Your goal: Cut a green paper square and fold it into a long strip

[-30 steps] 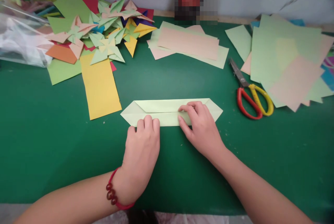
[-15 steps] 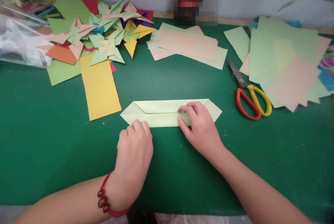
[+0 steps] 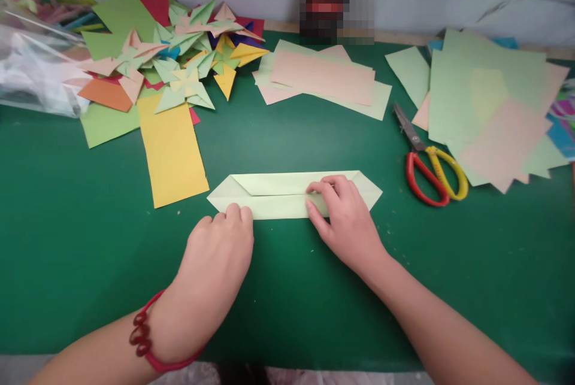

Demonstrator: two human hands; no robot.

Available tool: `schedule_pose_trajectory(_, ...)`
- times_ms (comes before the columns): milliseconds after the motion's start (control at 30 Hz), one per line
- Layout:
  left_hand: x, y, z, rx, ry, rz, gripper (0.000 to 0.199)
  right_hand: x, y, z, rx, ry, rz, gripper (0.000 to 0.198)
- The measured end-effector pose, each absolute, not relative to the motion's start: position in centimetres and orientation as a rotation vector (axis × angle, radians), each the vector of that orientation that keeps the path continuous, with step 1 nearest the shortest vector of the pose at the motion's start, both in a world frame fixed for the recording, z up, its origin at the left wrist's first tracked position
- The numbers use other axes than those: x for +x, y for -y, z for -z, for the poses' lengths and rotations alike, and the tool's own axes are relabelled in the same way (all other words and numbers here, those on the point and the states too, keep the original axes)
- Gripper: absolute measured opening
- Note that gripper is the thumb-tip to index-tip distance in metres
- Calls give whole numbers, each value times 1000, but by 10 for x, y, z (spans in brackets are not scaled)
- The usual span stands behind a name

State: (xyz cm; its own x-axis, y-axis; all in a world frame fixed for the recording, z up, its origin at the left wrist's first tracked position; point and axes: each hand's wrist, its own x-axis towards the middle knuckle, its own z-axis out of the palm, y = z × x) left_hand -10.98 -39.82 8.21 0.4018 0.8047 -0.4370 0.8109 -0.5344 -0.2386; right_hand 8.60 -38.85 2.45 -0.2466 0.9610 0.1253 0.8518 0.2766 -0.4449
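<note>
A pale green sheet of folded paper (image 3: pixel 278 206) lies flat on the table, a long strip with pointed ends and two long flaps meeting along its middle. My left hand (image 3: pixel 220 253), with a red beaded bracelet at the wrist, is closed at the strip's near left edge; its fingertips are hidden under the curled knuckles. On the right half of the strip rests my right hand (image 3: pixel 348 223), thumb and forefinger apart, fingertips touching the paper by the central seam.
Yellow paper (image 3: pixel 173 154) lies left of the strip, below a heap of folded paper stars (image 3: pixel 185 82). Pink and green rectangles (image 3: pixel 321 76) lie behind. Scissors (image 3: pixel 433 163) and stacked sheets (image 3: pixel 498 103) are right, on the green table (image 3: pixel 291 289). A plastic bag (image 3: pixel 40 73) sits far left.
My left hand has slid a little to the left along the strip's near edge, its wrist swinging left and down. My right hand and the paper have stayed in place.
</note>
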Motion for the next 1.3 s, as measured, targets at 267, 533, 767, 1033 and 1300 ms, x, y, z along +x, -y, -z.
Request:
schedule_pose_trajectory(267, -123, 386, -78, 2690, -1412, 662, 24, 86, 389, -24, -1633, 2194, -400, 18)
schedule_pose_trajectory(533, -115, 385, -86, 2532, -1496, 759, 30, 87, 388, -26, -1630, 2181, -423, 17)
schedule_pose_trajectory(767, -116, 375, -85, 2476, -1582, 717, 26, 90, 387, -26, -1593, 2152, -487, 14)
schedule_pose_trajectory(1033, -98, 372, -57, 2769, -1465, -42, 20, 92, 388, -27, -1550, 2155, -452, 14)
schedule_pose_trajectory(1300, -92, 372, -48, 2687, -1419, -49, 18, 93, 388, -29, -1577, 2171, -435, 15)
